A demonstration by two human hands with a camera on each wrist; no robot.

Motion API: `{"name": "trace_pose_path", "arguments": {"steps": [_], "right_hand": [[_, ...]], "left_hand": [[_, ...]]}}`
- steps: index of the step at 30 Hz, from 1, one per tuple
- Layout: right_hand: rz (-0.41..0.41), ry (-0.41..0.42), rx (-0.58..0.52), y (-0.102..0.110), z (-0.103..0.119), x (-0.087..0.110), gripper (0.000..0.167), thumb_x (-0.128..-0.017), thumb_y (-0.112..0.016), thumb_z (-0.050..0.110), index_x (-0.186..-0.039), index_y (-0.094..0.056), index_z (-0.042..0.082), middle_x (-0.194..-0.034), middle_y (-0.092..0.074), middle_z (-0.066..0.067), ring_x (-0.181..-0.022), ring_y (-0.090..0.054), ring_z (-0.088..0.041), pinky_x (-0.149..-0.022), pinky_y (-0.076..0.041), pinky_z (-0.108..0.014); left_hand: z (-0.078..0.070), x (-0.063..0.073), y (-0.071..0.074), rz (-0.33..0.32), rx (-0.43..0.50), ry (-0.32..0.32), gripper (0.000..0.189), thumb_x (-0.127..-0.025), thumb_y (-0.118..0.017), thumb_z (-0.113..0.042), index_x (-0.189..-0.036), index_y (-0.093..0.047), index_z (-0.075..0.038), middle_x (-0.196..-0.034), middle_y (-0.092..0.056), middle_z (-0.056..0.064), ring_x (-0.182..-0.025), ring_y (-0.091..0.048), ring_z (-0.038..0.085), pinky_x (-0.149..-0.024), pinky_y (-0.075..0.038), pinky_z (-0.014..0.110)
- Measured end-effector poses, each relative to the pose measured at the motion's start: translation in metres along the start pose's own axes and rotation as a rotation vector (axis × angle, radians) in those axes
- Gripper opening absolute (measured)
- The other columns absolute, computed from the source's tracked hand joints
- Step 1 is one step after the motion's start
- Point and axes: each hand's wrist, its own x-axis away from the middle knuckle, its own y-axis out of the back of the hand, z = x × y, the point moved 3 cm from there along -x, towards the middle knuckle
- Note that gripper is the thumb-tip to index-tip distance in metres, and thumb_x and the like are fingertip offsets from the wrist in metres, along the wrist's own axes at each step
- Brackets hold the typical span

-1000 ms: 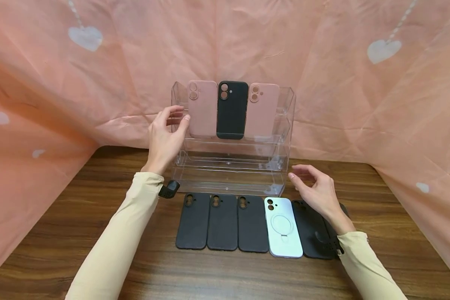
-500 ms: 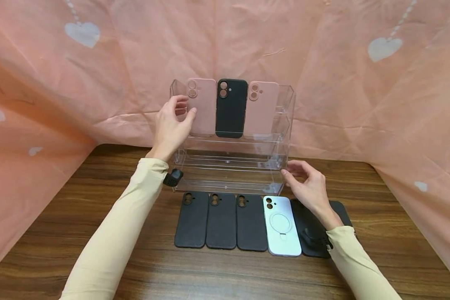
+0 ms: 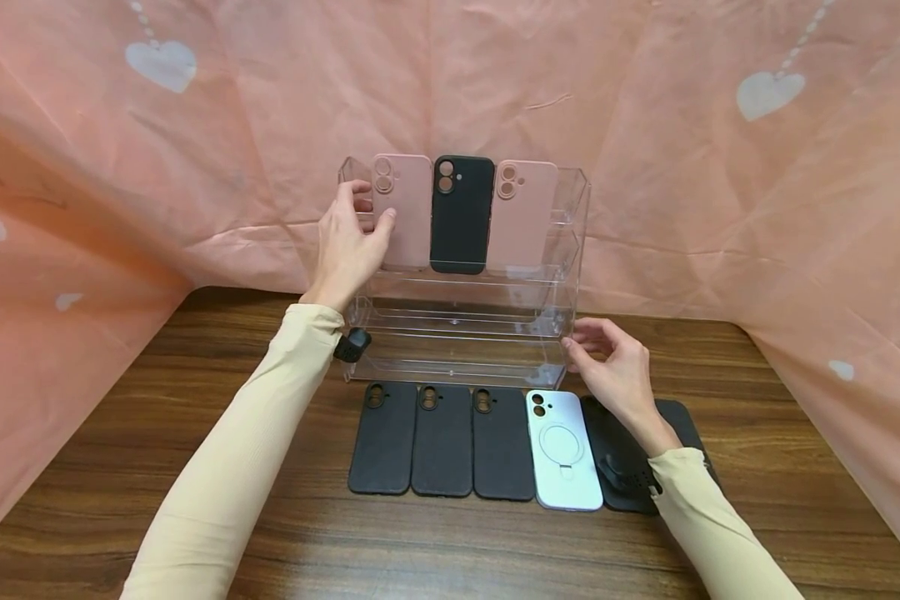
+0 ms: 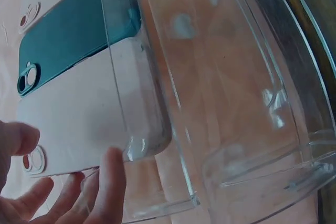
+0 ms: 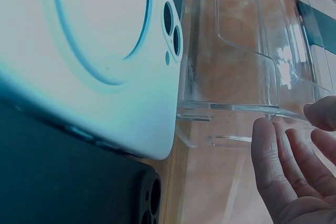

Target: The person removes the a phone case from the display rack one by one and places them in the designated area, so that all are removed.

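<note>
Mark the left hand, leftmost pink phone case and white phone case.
Left hand [image 3: 344,250]: head view, back of hand.
Leftmost pink phone case [image 3: 412,208]: head view, back panel.
White phone case [image 3: 562,447]: head view, inside ring.

Creased peach fabric [image 3: 667,225] on three sides, white heart prints [image 3: 770,96], brown wood-grain tabletop [image 3: 390,550]

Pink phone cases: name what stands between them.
A black phone case stands between the left pink phone case and the right pink phone case in the head view.

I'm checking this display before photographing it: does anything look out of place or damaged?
No damage or spill shows. Only colours stand out: one pale phone case in a row of black phone cases, and one black among pink phone cases on the clear rack.
</note>
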Motion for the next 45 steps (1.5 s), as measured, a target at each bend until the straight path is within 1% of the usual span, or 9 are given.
{"name": "trace_pose_path", "arguments": {"steps": [6,10,14,21,25,28,33,37,45], "right_hand": [[0.01,0.0,0.005,-0.001,-0.001,0.001,0.027,-0.092,-0.075,0.009,-0.117,-0.069,0.0,-0.098,-0.074,-0.02,-0.072,-0.068,0.002,-0.059,-0.058,-0.017],[0.01,-0.017,-0.008,0.0,-0.001,0.002,0.026,-0.091,-0.076,0.01,-0.115,-0.07,0.001,-0.096,-0.074,-0.018,-0.072,-0.068,0.002,-0.06,-0.06,-0.022],[0.014,-0.022,-0.009,0.0,-0.002,0.002,0.026,-0.092,-0.076,0.01,-0.115,-0.069,0.001,-0.097,-0.074,-0.019,-0.073,-0.068,0.002,-0.06,-0.062,-0.028],[0.017,-0.013,0.006,0.0,-0.002,0.003,0.027,-0.092,-0.075,0.009,-0.116,-0.069,0.001,-0.097,-0.074,-0.018,-0.074,-0.068,0.0,-0.06,-0.06,-0.022],[0.018,-0.01,0.0,-0.001,-0.002,0.004,0.027,-0.092,-0.076,0.009,-0.116,-0.069,0.001,-0.097,-0.074,-0.018,-0.075,-0.068,-0.001,-0.06,-0.061,-0.024],[0.013,-0.01,-0.008,-0.002,-0.002,0.005,0.028,-0.092,-0.075,0.008,-0.117,-0.069,0.001,-0.098,-0.074,-0.017,-0.075,-0.069,-0.001,-0.06,-0.061,-0.025],[-0.004,0.005,-0.006,-0.002,-0.002,0.005,0.028,-0.091,-0.076,0.006,-0.117,-0.07,0.0,-0.096,-0.074,-0.018,-0.075,-0.068,0.0,-0.059,-0.06,-0.021],[-0.015,0.018,0.01,-0.002,-0.003,0.005,0.026,-0.09,-0.076,0.006,-0.115,-0.07,0.0,-0.093,-0.073,-0.017,-0.073,-0.067,0.003,-0.059,-0.059,-0.018],[-0.044,-0.008,0.023,-0.002,-0.001,0.005,0.023,-0.089,-0.076,0.002,-0.111,-0.07,0.0,-0.091,-0.073,-0.018,-0.071,-0.066,0.004,-0.058,-0.058,-0.018]], "left_hand": [[0.0,0.002,0.0,-0.057,-0.072,0.02,0.041,-0.098,-0.062,-0.024,-0.136,-0.058,-0.007,-0.122,-0.072,0.013,-0.105,-0.073,0.026,-0.099,-0.053,0.039],[-0.001,0.003,0.001,-0.076,-0.117,-0.003,0.039,-0.099,-0.062,-0.025,-0.133,-0.063,-0.005,-0.122,-0.072,0.014,-0.113,-0.068,0.03,-0.102,-0.049,0.043],[0.0,0.003,0.004,-0.08,-0.084,-0.036,0.035,-0.1,-0.061,-0.021,-0.128,-0.066,-0.001,-0.12,-0.071,0.018,-0.113,-0.066,0.033,-0.101,-0.05,0.043],[0.003,0.005,0.011,-0.084,-0.035,-0.063,0.032,-0.1,-0.062,-0.02,-0.125,-0.068,-0.002,-0.12,-0.072,0.016,-0.107,-0.071,0.029,-0.096,-0.055,0.04],[0.004,0.007,0.016,-0.111,0.037,-0.103,0.03,-0.099,-0.065,-0.017,-0.125,-0.068,-0.001,-0.118,-0.072,0.017,-0.103,-0.073,0.029,-0.091,-0.059,0.038],[0.004,0.008,0.018,-0.132,0.113,-0.13,0.029,-0.099,-0.066,-0.016,-0.125,-0.068,-0.003,-0.114,-0.073,0.015,-0.098,-0.074,0.028,-0.087,-0.06,0.03],[0.003,0.01,0.021,-0.168,0.249,-0.171,0.026,-0.097,-0.069,-0.014,-0.122,-0.068,-0.005,-0.11,-0.073,0.011,-0.089,-0.074,0.017,-0.079,-0.057,0.018],[0.0,0.013,0.022,-0.19,0.32,-0.2,0.025,-0.096,-0.07,-0.013,-0.12,-0.068,-0.006,-0.106,-0.073,0.011,-0.083,-0.072,0.007,-0.076,-0.057,0.017],[-0.002,0.019,0.024,-0.207,0.392,-0.198,0.026,-0.093,-0.074,-0.014,-0.118,-0.07,-0.008,-0.103,-0.073,0.008,-0.081,-0.072,0.009,-0.074,-0.059,0.019]]}}
